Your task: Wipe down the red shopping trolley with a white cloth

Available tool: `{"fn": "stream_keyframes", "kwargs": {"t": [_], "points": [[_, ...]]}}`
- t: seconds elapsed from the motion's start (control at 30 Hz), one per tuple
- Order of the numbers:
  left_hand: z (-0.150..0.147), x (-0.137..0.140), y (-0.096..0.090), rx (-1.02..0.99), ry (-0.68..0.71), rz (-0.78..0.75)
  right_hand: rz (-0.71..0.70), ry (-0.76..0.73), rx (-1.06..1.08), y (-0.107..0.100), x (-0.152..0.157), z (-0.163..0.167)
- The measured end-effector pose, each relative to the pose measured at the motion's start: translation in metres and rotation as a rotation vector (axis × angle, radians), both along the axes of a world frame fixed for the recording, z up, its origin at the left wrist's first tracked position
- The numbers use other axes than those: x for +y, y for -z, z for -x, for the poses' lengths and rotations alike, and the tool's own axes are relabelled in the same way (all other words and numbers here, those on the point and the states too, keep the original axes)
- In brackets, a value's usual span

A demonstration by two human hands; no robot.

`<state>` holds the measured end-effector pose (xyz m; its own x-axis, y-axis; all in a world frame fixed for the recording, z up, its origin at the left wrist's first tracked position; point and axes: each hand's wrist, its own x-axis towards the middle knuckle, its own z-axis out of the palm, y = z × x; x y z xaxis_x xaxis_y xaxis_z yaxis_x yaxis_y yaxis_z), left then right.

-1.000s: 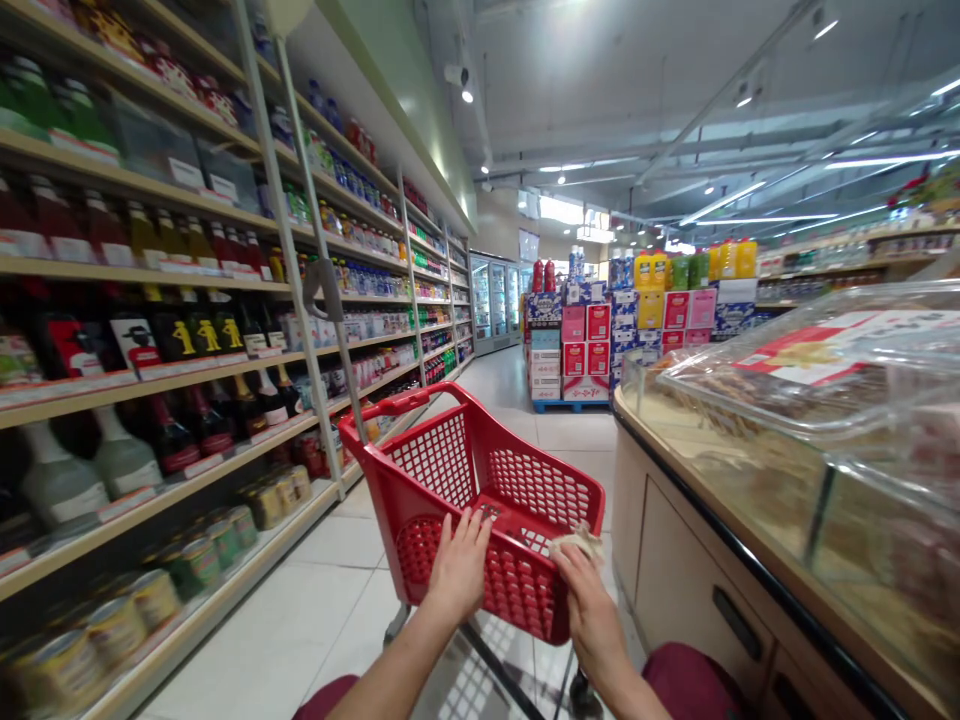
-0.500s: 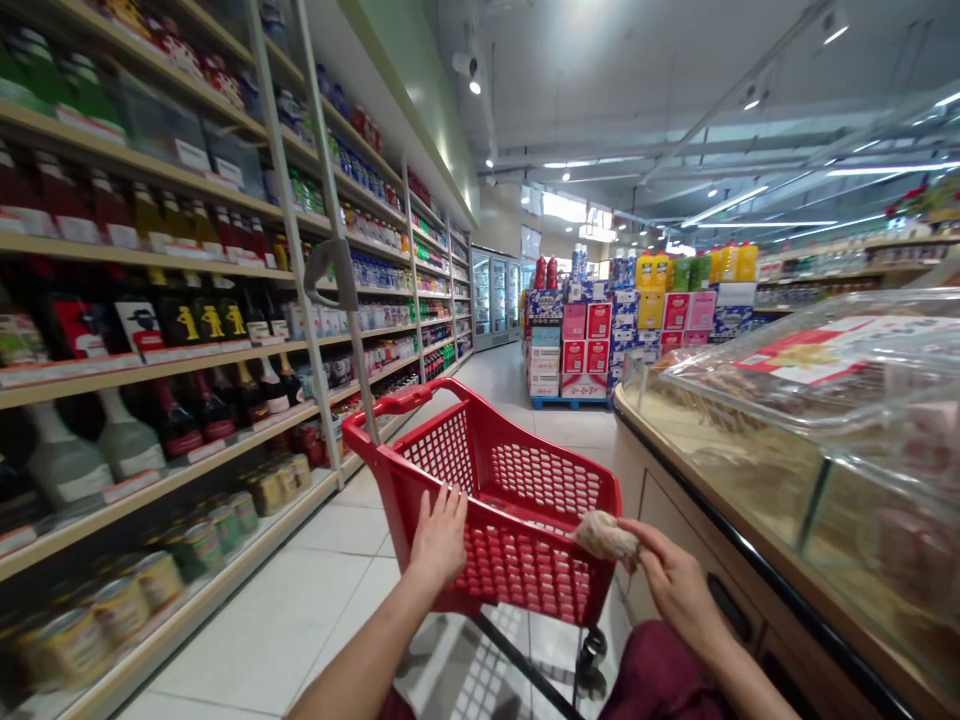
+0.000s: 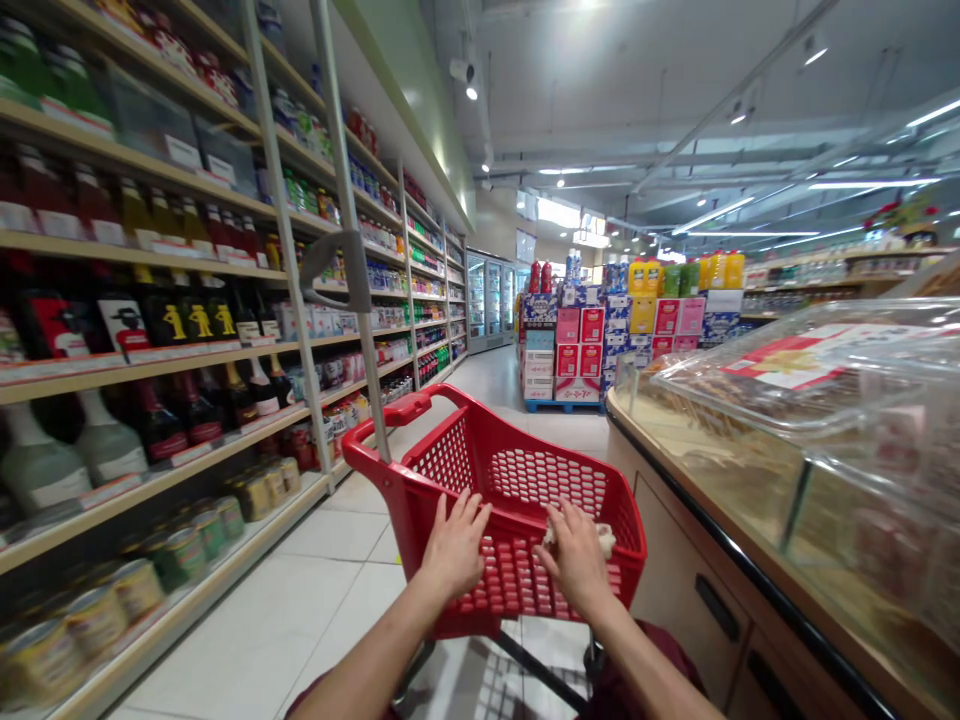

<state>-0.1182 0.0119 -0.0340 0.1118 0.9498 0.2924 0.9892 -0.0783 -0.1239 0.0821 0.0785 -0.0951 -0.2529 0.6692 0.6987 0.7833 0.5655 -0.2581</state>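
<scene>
A red plastic shopping cart (image 3: 525, 520) with a latticed basket stands sideways in front of me. My left hand (image 3: 456, 545) lies on the near upper rim of its side, fingers stretched and slightly spread. Farther right along the same rim is my right hand (image 3: 577, 560), which presses a crumpled whitish cloth (image 3: 604, 540) against the cart. Most of the cloth is hidden behind this hand; bits show at either side of it. A grey metal pole (image 3: 352, 190) with a grey plastic loop (image 3: 334, 272) rises by the cart's handle (image 3: 409, 410).
Shelves (image 3: 142, 350) of bottles and cans line the left. On the right stands a wooden counter (image 3: 675, 530) with a clear plastic cover (image 3: 825, 350). Stacked drink boxes (image 3: 577, 345) sit on a blue pallet ahead. Glass-door fridges (image 3: 487, 295) are farther back.
My right hand has moved left along the rim with the cloth, away from the cart's right end. The cart has shifted slightly right in view. My left hand stays on the rim.
</scene>
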Motion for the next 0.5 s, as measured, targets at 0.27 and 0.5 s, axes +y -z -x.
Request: {"fn": "stream_keyframes", "kwargs": {"t": [0.27, 0.5], "points": [[0.028, 0.004, -0.016, 0.063, -0.135, -0.018, -0.005, 0.087, 0.098, 0.033, 0.027, -0.081], [0.025, -0.001, -0.019, 0.070, -0.105, -0.045, -0.199, -0.165, 0.077, 0.035, 0.018, 0.003]]}}
